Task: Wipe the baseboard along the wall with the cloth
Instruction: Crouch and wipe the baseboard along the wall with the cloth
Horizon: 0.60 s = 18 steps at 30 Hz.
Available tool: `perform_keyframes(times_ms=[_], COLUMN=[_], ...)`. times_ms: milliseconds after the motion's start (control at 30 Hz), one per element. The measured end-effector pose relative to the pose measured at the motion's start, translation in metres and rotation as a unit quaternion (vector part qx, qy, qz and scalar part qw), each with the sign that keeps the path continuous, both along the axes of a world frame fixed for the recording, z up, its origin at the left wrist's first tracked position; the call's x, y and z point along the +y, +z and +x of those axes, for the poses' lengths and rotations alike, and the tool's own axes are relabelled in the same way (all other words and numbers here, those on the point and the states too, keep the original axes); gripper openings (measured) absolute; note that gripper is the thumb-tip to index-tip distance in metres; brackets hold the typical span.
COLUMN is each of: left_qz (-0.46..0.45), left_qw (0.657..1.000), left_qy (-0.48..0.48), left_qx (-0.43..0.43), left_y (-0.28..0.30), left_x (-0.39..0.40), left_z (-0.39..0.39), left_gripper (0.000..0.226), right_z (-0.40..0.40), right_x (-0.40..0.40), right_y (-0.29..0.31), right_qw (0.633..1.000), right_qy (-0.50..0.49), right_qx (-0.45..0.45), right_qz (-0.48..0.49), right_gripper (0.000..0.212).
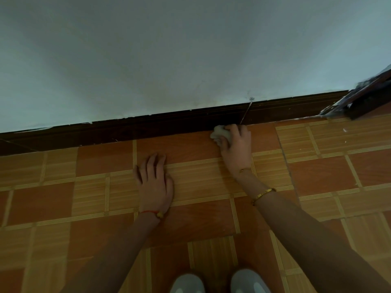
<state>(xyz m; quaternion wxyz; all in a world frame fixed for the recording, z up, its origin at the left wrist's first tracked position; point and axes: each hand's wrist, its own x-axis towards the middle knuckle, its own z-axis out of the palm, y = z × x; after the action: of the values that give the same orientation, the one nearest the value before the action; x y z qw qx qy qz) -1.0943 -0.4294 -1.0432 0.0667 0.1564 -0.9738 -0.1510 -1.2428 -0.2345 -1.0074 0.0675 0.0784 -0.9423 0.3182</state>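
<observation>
The right hand (236, 148) reaches far forward, arm stretched out, fingers curled tight around a crumpled white cloth (220, 134) and pressing it low against the baseboard (148, 129) where it meets the floor (317, 166). The left hand (155, 182) lies flat on the floor nearer and to the left, fingers spread, holding nothing. A gold bracelet (264, 194) circles the right forearm; a red string (151, 212) circles the left wrist. The baseboard is dark brown, running along a pale blue-grey wall (169, 60), with white paint flecks on its top edge. The floor has orange and tan wood-patterned tiles. Two grey shoe tips (220, 282) show at the near edge.
</observation>
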Motion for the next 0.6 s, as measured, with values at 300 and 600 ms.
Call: perform_keyframes(times_ms=[300, 600], left_qz=[0.007, -0.01], left_qw=[1.0, 1.0], left_qy=[0.0, 0.0], left_qx=[0.007, 0.014], left_y=[-0.001, -0.002], left_x=[-0.001, -0.001], left_z=[0.0, 0.001], left_gripper=[0.052, 0.052], right_z=[0.006, 0.021], right_x=[-0.014, -0.098], right_y=[0.001, -0.003], right_qw=[1.0, 0.982], right_qy=[-0.024, 0.187], right_qx=[-0.014, -0.018], right_qz=[-0.011, 0.02], right_gripper=[0.033, 0.037])
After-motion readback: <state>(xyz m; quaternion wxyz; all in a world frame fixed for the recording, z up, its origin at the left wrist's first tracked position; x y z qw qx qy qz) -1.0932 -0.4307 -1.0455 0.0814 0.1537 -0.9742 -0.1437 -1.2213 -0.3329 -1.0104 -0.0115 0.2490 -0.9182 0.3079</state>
